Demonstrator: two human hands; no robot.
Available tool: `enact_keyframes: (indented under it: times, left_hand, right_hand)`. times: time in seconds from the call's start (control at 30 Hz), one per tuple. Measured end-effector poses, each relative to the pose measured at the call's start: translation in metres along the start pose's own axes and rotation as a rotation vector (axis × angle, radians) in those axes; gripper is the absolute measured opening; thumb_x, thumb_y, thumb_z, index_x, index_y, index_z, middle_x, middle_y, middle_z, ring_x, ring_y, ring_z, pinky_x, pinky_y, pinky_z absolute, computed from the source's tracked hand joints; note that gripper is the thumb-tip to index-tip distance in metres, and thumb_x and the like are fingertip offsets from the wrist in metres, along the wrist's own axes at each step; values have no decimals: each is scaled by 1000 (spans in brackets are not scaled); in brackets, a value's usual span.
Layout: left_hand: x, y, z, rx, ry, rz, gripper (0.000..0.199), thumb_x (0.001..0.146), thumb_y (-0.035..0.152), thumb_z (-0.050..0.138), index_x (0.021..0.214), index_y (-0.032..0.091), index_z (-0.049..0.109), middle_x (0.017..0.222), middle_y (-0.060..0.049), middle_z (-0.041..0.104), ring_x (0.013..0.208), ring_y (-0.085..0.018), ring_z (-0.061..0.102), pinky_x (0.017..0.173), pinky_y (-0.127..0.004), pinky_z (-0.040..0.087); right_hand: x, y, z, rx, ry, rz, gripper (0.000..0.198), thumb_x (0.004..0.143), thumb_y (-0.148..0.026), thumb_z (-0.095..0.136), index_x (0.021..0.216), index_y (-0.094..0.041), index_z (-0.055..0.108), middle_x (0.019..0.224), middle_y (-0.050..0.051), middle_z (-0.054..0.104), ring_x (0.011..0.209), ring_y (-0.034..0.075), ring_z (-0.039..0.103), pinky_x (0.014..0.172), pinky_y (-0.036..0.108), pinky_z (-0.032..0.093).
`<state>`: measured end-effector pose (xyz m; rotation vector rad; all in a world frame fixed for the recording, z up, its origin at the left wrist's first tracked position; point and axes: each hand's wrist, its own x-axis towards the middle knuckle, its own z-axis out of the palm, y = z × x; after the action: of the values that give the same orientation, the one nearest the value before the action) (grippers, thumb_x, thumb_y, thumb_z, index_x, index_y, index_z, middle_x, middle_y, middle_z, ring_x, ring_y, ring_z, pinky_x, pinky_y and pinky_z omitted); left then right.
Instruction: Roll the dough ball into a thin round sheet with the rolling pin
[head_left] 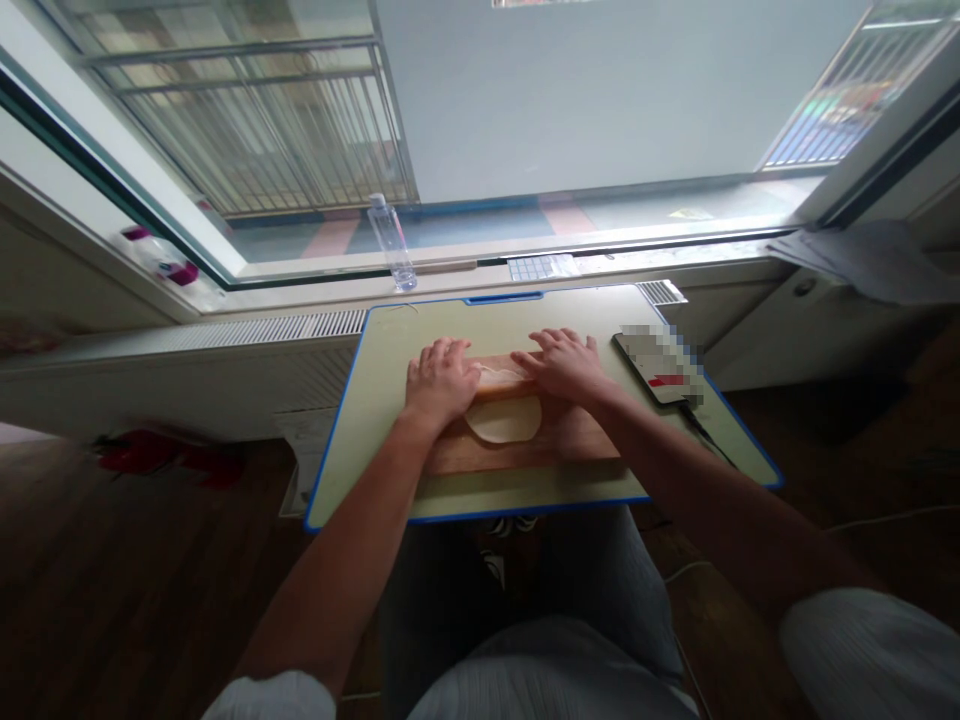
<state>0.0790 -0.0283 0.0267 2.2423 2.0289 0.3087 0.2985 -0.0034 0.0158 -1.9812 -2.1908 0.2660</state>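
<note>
A pale round sheet of dough [506, 422] lies on a wooden board [480, 460]. Across it rests a wooden rolling pin [499, 391], and more dough shows beyond the pin. My left hand [441, 378] presses palm-down over the pin's left end, its fingers stretched forward. Over the right end lies my right hand [564, 362], palm down with the fingers spread out. Neither hand is wrapped round the pin. Both ends of the pin are hidden beneath the hands.
The board sits on a small blue-edged table [360, 420]. To the right lies a phone [651, 368], partly blurred out, with a cable [705, 435]. A clear bottle [394, 245] stands on the windowsill; another bottle [161, 255] with purple parts is at the left. Papers [877, 260] lie at right.
</note>
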Motion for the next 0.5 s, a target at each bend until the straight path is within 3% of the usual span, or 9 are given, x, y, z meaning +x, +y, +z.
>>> enact_keyframes:
  times: [0.13,0.5]
  left_hand:
    - [8,-2,4,-7,-133,-25,58,111,52,41,163,32,57,176,-11,51,162,-34,45,134,-63,34]
    - [15,-9,14,-21,-155,13,62,112,53,36,167,31,55,179,-9,47,164,-34,42,136,-63,31]
  right_hand:
    - [3,3,10,-12,-9,5,73,110,-71,35,162,-25,60,170,13,57,154,38,47,127,64,35]
    - [1,0,9,-10,-7,42,75,108,-70,39,162,-24,61,170,12,58,151,39,50,127,63,36]
